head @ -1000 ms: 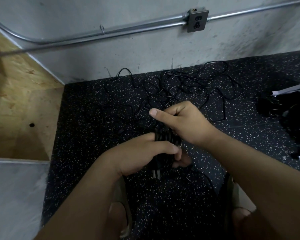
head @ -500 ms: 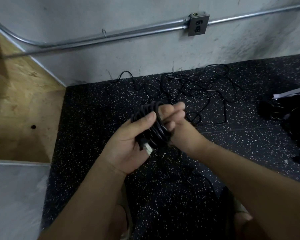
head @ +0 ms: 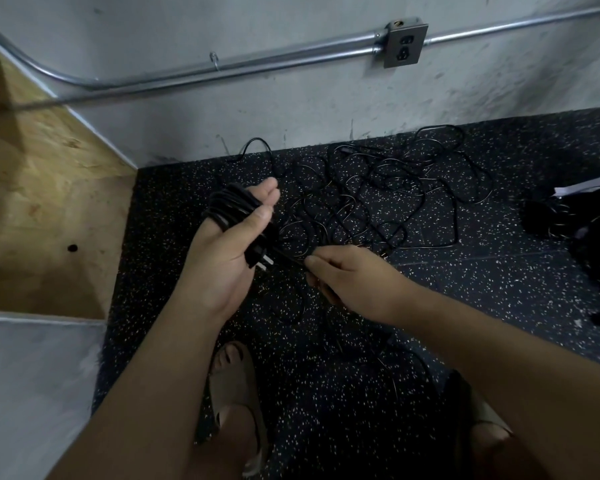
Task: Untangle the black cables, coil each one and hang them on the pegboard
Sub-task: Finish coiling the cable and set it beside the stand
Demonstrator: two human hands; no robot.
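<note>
The left hand (head: 222, 261) grips the coiled black cable bundle (head: 231, 207) alone — the right hand (head: 350, 282) has drawn away, pinching its loose tail (head: 290, 259), probably to finish the coil.

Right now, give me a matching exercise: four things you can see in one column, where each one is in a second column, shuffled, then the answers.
Things
1. coiled cable
2. tangled cables
3. power outlet
4. loose cable strand

Places
A. mounted on the grey wall
B. pinched by the right hand
C. lying on the speckled floor
D. gripped in the left hand

Pairs: 1-D, 2-C, 3-A, 4-B
</note>
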